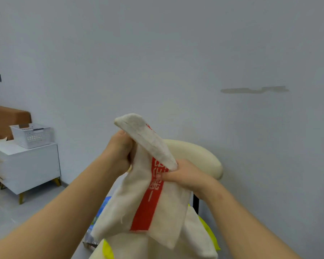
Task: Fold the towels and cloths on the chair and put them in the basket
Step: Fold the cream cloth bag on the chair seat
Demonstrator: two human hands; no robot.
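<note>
I hold a cream cloth (138,206) with a red printed stripe up in front of me, above the chair. My left hand (120,150) grips its upper left part, and my right hand (183,172) pinches its right edge with the thumb on the red stripe. A folded flap of the cloth rises between the hands. The cream chair's backrest (198,156) shows behind the cloth. Below lie more cloths, one cream (198,238) and one yellow (211,234). The white slotted basket (33,135) stands far left on a cabinet.
The white cabinet (26,165) with wooden legs stands against the wall at left, with a brown sofa (9,116) behind it. A blue patterned item (103,206) lies under the held cloth. Grey floor (17,212) stretches between the cabinet and the chair.
</note>
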